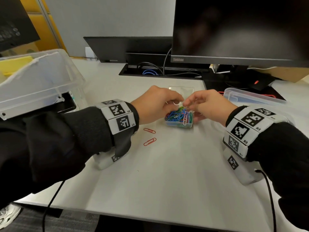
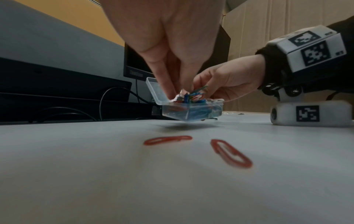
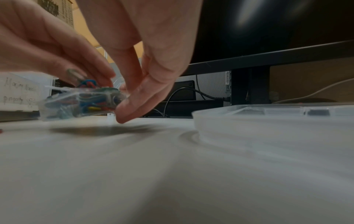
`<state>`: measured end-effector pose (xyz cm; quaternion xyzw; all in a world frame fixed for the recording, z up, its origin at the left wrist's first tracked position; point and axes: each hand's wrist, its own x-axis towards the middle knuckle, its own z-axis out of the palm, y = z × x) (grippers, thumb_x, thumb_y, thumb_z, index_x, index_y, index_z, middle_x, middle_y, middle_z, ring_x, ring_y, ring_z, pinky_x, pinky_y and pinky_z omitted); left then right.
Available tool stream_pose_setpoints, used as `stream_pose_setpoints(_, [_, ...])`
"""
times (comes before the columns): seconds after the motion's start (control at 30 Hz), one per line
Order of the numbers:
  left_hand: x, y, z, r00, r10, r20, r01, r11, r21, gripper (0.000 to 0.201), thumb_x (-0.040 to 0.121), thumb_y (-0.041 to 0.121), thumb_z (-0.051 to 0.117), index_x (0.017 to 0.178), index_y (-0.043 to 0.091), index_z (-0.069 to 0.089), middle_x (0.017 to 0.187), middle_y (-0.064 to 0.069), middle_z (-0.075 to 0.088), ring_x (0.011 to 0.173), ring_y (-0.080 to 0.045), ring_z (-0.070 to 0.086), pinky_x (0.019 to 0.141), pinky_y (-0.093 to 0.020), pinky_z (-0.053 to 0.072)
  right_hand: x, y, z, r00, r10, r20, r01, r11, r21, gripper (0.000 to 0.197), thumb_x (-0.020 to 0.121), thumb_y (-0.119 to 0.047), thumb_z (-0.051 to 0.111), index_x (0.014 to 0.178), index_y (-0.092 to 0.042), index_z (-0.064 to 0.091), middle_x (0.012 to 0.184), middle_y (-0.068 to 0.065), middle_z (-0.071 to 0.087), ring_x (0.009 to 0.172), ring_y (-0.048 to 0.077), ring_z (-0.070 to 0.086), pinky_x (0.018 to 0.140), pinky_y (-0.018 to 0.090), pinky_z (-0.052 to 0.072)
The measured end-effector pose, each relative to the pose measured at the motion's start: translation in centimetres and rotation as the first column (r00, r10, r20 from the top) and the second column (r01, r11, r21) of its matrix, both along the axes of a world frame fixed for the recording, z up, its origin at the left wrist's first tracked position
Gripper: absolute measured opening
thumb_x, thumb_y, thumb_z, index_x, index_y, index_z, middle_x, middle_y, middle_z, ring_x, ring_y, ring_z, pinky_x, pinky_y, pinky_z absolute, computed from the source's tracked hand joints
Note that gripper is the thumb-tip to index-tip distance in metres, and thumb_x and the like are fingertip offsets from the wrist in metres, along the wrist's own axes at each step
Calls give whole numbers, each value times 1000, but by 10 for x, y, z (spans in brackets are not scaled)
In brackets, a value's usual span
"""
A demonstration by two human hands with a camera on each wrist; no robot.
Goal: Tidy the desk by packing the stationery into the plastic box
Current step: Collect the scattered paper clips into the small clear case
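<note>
A small clear case (image 1: 179, 118) full of coloured paper clips is in the middle of the desk, its lid (image 2: 153, 89) standing open. It hangs just above the desk with a shadow under it (image 2: 191, 112) (image 3: 80, 104). My right hand (image 1: 189, 108) (image 3: 114, 94) grips the case, thumb at its near end and fingers over the top. My left hand (image 1: 177, 104) (image 2: 180, 91) reaches down into the case from the left and seems to pinch a pale clip there. Two red paper clips (image 1: 149, 130) (image 1: 150, 141) lie loose on the desk by my left wrist (image 2: 167, 140) (image 2: 230, 153).
A large clear plastic box (image 1: 50, 84) with something yellow inside stands at the left. Its flat clear lid (image 1: 250, 97) (image 3: 268, 121) lies at the right. A monitor (image 1: 234, 30) and a cable trough (image 1: 160, 71) are behind the hands.
</note>
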<state>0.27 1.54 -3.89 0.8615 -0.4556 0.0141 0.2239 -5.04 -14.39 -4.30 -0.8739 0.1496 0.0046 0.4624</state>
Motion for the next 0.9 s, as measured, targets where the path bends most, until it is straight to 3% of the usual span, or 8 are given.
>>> stream_pose_setpoints(0.13, [-4, 21, -1, 998, 55, 26, -53, 996, -72, 27, 89, 27, 58, 112, 15, 64, 101, 0, 67, 83, -8, 57, 71, -11, 44, 0, 0, -1, 1000, -17, 11, 17, 1000, -6, 28, 89, 3, 51, 74, -19, 60, 77, 0, 62, 57, 15, 59, 55, 20, 55])
stream_pose_setpoints(0.2, [-4, 38, -7, 998, 66, 12, -67, 995, 77, 34, 83, 39, 63, 108, 16, 65, 98, 1, 65, 83, -9, 56, 69, -14, 46, 1, -2, -2, 1000, -26, 5, 26, 999, -18, 31, 89, 4, 49, 74, -20, 60, 78, -1, 62, 59, 15, 60, 57, 21, 56])
stream_pose_setpoints(0.27, [-5, 54, -13, 997, 63, -42, -49, 956, 289, 46, 76, 51, 65, 110, 20, 63, 103, 3, 60, 90, -10, 55, 68, -10, 40, 2, -3, -2, 1000, -31, 1, 31, 999, -25, 33, 89, 6, 47, 73, -21, 60, 80, 0, 63, 60, 16, 61, 60, 24, 56])
stream_pose_setpoints(0.33, [-6, 63, -18, 993, 61, -98, -21, 933, 359, 51, 69, 54, 70, 110, 25, 63, 103, 7, 56, 93, -8, 54, 68, -5, 36, 2, -4, -1, 1000, -31, 0, 31, 999, -18, 32, 89, 5, 48, 73, -20, 60, 80, 0, 62, 61, 16, 61, 60, 24, 56])
stream_pose_setpoints(0.53, [-3, 61, -19, 987, 56, -150, -11, 960, 281, 16, 80, 34, 69, 89, 21, 70, 81, 10, 60, 69, -3, 54, 62, -3, 38, 1, 0, -1, 1000, -30, -4, 30, 1000, 1, 27, 89, 2, 52, 74, -18, 60, 80, 1, 63, 63, 18, 62, 58, 23, 55])
stream_pose_setpoints(0.6, [0, 60, -20, 986, 42, -161, 12, 947, 322, 13, 83, 32, 66, 89, 21, 68, 77, 14, 55, 66, 0, 52, 60, -2, 37, 1, 1, -1, 1000, -25, -11, 25, 1000, -2, 27, 89, 3, 51, 75, -18, 60, 80, 2, 63, 65, 21, 62, 58, 23, 55])
stream_pose_setpoints(0.77, [1, 55, -22, 989, -14, -147, 71, 916, 394, 17, 89, 30, 57, 92, 14, 62, 84, 5, 53, 63, -2, 45, 60, -5, 32, 1, 0, -1, 999, -9, -46, 7, 999, -32, 28, 90, 3, 50, 76, -19, 61, 83, 1, 63, 68, 19, 63, 61, 24, 56])
stream_pose_setpoints(0.9, [4, 45, -16, 1000, -10, -13, 12, 984, 177, 17, 90, 24, 56, 94, 9, 64, 84, 5, 51, 67, -8, 43, 59, -3, 33, 2, 2, -1, 998, 23, -58, -24, 999, -23, 25, 89, -1, 55, 75, -21, 62, 83, 1, 65, 67, 16, 63, 65, 22, 55])
